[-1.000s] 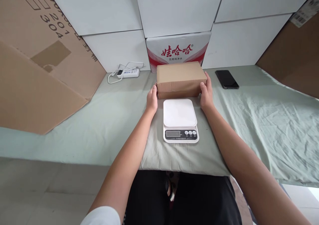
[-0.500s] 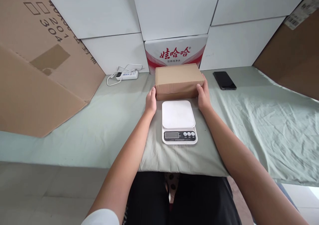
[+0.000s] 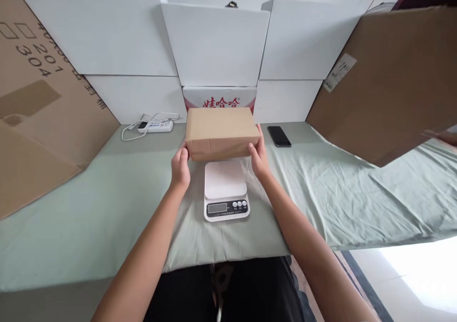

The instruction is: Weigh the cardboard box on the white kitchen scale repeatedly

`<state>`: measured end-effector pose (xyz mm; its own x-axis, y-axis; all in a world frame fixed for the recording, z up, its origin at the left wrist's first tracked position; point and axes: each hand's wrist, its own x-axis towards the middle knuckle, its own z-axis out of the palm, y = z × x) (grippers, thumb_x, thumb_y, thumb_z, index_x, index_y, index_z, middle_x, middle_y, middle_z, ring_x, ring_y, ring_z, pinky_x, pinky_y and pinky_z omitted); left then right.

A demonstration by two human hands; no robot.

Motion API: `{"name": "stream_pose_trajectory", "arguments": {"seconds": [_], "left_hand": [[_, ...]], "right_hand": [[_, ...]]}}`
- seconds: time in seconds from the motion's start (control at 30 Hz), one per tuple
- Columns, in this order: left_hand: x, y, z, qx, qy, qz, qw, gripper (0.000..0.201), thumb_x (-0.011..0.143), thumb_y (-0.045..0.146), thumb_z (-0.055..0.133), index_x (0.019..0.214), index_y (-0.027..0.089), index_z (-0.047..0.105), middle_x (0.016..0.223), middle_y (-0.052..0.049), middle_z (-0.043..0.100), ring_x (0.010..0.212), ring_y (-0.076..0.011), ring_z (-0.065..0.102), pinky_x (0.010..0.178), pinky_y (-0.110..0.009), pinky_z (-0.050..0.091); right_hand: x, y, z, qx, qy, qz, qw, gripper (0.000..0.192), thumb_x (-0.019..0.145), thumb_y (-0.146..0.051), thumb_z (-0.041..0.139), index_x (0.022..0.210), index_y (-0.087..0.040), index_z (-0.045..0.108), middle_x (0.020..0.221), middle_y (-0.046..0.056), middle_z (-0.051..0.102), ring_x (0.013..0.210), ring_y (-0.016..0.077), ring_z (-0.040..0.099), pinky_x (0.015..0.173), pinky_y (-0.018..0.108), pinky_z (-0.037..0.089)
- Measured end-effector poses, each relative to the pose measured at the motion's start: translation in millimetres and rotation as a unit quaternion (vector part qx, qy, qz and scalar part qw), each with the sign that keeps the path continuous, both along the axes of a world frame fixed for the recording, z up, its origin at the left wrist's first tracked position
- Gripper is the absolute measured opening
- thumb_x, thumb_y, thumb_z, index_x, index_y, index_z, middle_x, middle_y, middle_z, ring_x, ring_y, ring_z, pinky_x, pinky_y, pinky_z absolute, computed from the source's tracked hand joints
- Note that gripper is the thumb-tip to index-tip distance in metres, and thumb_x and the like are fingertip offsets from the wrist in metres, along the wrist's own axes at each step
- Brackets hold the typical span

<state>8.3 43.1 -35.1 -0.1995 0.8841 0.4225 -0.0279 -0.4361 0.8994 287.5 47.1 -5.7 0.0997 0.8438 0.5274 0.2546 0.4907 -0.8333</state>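
A closed brown cardboard box (image 3: 222,132) is held between my two hands, just behind and above the white kitchen scale. My left hand (image 3: 180,169) grips its left end near the lower front corner. On the right end, my right hand (image 3: 260,156) has its thumb on the front face and its fingers round the side. The scale (image 3: 225,181) stands on the green cloth in front of the box, its bare platform partly under the box's front edge in view. Its display (image 3: 217,208) looks blank, with several round buttons beside it.
A black phone (image 3: 279,136) lies right of the box. At the left is a white power strip (image 3: 156,125) with a cable. White boxes (image 3: 216,46) and a red-printed carton (image 3: 220,96) stand behind. Large cardboard panels (image 3: 385,84) flank the cloth-covered table (image 3: 117,208).
My hands have raised the cardboard box a little, and it now hides more of the printed carton. The view has tilted up and turned to the right.
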Motion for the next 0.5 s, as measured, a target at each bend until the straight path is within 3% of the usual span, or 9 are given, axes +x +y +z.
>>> {"name": "stream_pose_trajectory", "arguments": {"seconds": [0.1,0.23,0.37,0.5], "left_hand": [[-8.9,-49.6,3.3,-0.009,-0.004,-0.001,1.000,0.078,0.100,0.084,0.055,0.141,0.021,0.078,0.149,-0.016,0.080,0.150,-0.0365,0.069,0.125,-0.046,0.056],[-12.0,-105.5,-5.6,-0.038,0.027,-0.022,0.999,0.074,0.101,0.082,0.055,0.143,0.026,0.077,0.149,-0.014,0.080,0.152,-0.0383,0.068,0.133,-0.051,0.050],[-8.5,-122.6,-13.1,-0.048,0.049,-0.027,0.997,0.074,0.102,0.083,0.051,0.142,0.026,0.076,0.148,-0.015,0.080,0.154,-0.0384,0.066,0.136,-0.051,0.046],[-6.8,-121.2,-15.7,-0.048,0.055,-0.019,0.997,0.075,0.102,0.084,0.050,0.136,0.024,0.078,0.142,-0.015,0.082,0.150,-0.0381,0.068,0.130,-0.049,0.052]], "right_hand": [[9.6,-36.7,-1.2,0.013,-0.037,0.028,0.999,0.103,0.098,-0.084,0.057,0.181,-0.029,0.029,0.191,0.013,0.036,0.178,0.0369,0.037,0.146,0.061,0.036],[23.3,-74.7,-28.1,0.028,-0.056,0.043,0.997,0.095,0.104,-0.071,0.061,0.183,-0.031,0.024,0.194,0.013,0.030,0.180,0.0375,0.034,0.149,0.064,0.029],[24.6,-86.6,-49.8,0.035,-0.036,0.019,0.999,0.095,0.105,-0.071,0.060,0.183,-0.033,0.024,0.193,0.013,0.033,0.180,0.0379,0.032,0.149,0.067,0.026],[21.8,-87.9,-52.0,0.038,-0.035,-0.002,0.999,0.094,0.102,-0.073,0.061,0.181,-0.033,0.030,0.190,0.014,0.039,0.177,0.0403,0.039,0.146,0.069,0.031]]}}
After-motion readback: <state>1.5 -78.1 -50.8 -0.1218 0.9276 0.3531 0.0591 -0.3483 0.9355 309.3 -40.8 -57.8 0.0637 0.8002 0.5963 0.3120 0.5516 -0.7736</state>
